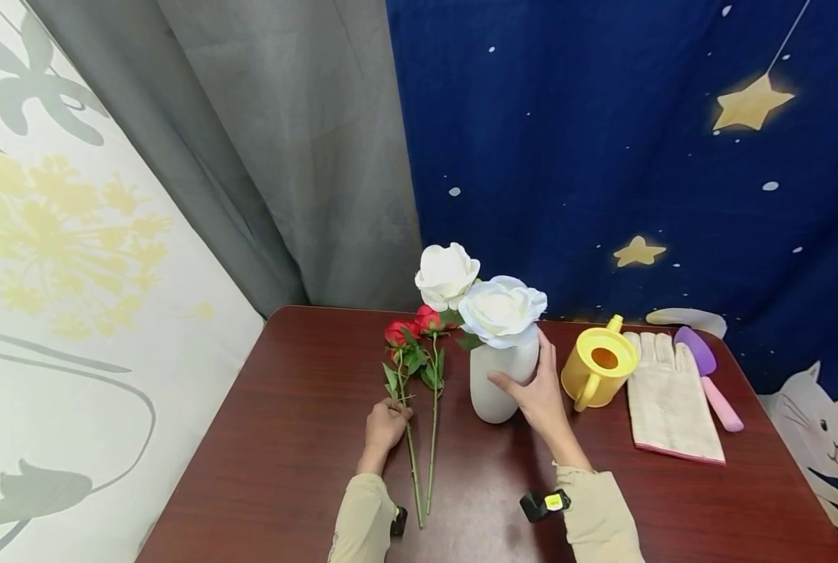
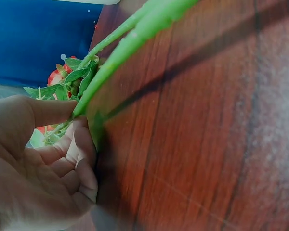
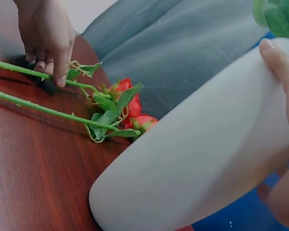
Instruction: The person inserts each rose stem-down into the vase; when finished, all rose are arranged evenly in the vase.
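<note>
- The left hand pinches the stem of one red rose between thumb and forefinger, below its leaves; its other fingers are curled.
- A second red rose lies beside the first on the tabletop, between it and the vase, its bloom pointing away from the person.
- The right hand grips the white vase from its right side, thumb across the near face and fingers around the far side.
- The vase stands on the tabletop, with a white flower and a pale blue flower above its mouth.
- Right of the vase stands a yellow watering can.
- Beyond that, a cream glove lies flat, just beside a purple trowel with a pink handle.
</note>
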`<state>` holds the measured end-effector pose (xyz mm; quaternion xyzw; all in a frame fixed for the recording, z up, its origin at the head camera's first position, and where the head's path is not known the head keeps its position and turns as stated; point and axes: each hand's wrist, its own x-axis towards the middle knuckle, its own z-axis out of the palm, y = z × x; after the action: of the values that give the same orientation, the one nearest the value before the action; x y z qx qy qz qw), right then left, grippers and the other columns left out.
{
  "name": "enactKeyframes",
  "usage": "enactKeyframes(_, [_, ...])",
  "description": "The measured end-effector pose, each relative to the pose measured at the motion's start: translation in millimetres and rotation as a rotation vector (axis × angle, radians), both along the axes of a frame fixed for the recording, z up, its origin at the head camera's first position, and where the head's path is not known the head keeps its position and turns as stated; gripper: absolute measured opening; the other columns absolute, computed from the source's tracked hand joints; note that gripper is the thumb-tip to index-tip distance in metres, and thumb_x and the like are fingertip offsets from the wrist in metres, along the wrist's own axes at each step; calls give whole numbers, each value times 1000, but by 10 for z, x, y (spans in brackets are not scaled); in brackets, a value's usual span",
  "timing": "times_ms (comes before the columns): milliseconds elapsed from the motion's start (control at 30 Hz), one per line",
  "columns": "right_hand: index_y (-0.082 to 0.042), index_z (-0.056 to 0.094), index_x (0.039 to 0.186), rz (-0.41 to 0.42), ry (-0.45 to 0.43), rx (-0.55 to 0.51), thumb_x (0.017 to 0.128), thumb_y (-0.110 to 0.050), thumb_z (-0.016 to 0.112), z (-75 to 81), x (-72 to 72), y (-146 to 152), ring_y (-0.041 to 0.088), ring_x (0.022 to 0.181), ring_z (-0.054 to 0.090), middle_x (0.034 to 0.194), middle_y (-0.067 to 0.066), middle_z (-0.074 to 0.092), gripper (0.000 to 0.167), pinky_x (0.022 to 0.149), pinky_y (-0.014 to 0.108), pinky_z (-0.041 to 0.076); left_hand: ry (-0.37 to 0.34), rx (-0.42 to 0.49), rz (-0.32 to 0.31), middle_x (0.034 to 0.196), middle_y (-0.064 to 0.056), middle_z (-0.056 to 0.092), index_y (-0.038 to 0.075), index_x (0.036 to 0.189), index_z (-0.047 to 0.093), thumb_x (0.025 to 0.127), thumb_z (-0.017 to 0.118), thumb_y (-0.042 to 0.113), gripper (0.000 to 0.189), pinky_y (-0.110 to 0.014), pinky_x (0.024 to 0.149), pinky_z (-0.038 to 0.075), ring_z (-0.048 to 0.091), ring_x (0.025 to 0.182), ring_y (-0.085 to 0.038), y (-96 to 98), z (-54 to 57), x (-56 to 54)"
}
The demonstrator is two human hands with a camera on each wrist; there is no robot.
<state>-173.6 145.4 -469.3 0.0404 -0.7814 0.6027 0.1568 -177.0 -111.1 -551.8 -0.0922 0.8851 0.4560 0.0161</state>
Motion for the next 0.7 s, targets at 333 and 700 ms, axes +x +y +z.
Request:
enactKeyframes(333, [-12,25,138,-284,41,126,62,-46,84,-45,0,-187,26,115,39,130,10,36,102,93,44,33,17,8,0,67,-1,59,3,84,61,86,66,15,13,-34,62,45,52,61,-14,-14,-26,16])
enactKeyframes(700, [-23,19,147,-116,10,119,70,-28,82,-31,25,21,24,121,35,139,5,30,99,96,49,32,11,108,-5,68,-3,58,0,87,61,87,65,14,14,-30,59,43,51,60,-14,-70,-46,10])
